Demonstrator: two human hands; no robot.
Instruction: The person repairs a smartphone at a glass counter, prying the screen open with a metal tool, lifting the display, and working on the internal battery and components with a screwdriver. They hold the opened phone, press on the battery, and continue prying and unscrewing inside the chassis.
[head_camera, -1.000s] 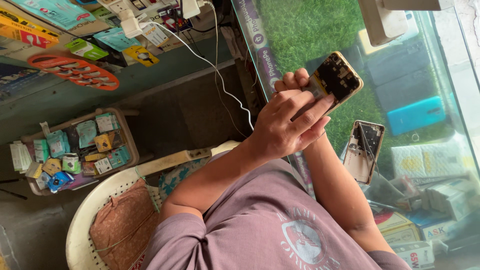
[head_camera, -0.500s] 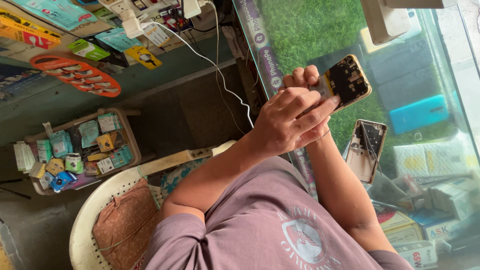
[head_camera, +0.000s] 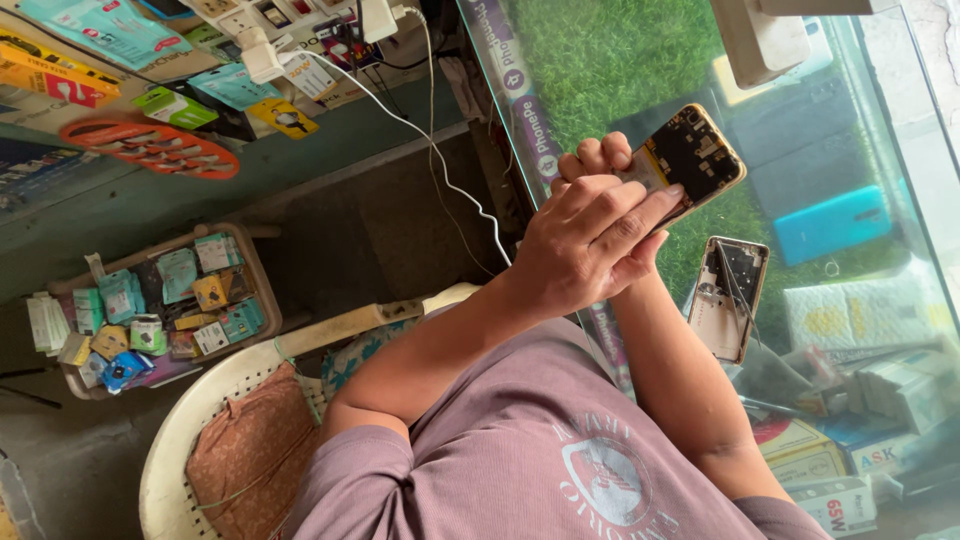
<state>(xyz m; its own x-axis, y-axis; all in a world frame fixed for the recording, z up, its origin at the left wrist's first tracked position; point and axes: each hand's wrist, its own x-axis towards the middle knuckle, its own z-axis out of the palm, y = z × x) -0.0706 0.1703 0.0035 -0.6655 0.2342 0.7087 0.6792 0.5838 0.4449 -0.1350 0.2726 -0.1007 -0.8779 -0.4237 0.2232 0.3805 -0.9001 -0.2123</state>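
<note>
The opened phone (head_camera: 688, 160), its back off and its dark circuit board showing inside a gold frame, is held up over the glass counter (head_camera: 900, 130), above the green turf that lies under the glass. 2 hands hold it. In this turned view I cannot tell for sure which hand is which. The nearer one, taken here as the left hand (head_camera: 590, 245), lies over the phone's lower end with its fingers (head_camera: 640, 215) stretched along the board and pressing on it. The other, the right hand (head_camera: 590, 160), is closed around the phone's far edge; only its curled knuckles show past the nearer hand.

Just below the phone, a 2nd phone shell (head_camera: 728, 298) lies flat on the glass, white and dark inside, apart from both hands. Further from the phone along the counter, a blue case (head_camera: 830, 222) sits under the glass, and small boxes (head_camera: 850, 400) are piled past the shell. A white cable (head_camera: 440, 170) hangs from chargers (head_camera: 262, 52) well away from the phone, on the wall side. Beyond the person's forearm, far from the phone, a tray (head_camera: 262, 285) holds small packets, and a white plastic chair (head_camera: 190, 430) with a brown cloth stands near it.
</note>
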